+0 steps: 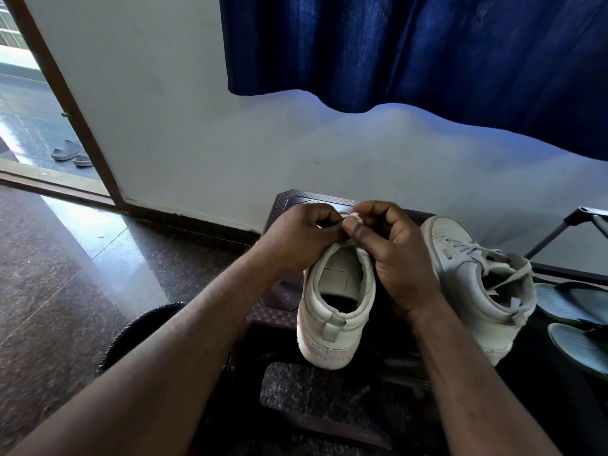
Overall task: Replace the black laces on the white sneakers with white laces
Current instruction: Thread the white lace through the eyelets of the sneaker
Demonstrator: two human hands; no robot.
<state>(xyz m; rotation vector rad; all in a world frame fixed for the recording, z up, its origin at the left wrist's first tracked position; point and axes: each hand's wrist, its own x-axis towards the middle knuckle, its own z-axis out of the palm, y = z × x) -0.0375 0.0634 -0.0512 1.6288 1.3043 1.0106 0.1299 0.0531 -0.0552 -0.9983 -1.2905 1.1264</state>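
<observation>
The near sneaker stands on a dark stool with its heel toward the person and its opening facing up. Over its front half, the left hand and the right hand meet. The fingers of both are curled tight and pinch a small bit of white lace between them. The hands hide the eyelets, so how far this shoe is laced cannot be told.

Just right of the near sneaker and angled away from it, the second sneaker rests on the same stool, and pale laces run across its front. Further right of the near sneaker lies a pair of grey flip-flops. Beyond it a pale wall rises, with a blue curtain hanging above. Far to its left, past the polished stone floor, an open doorway shows dark sandals outside.
</observation>
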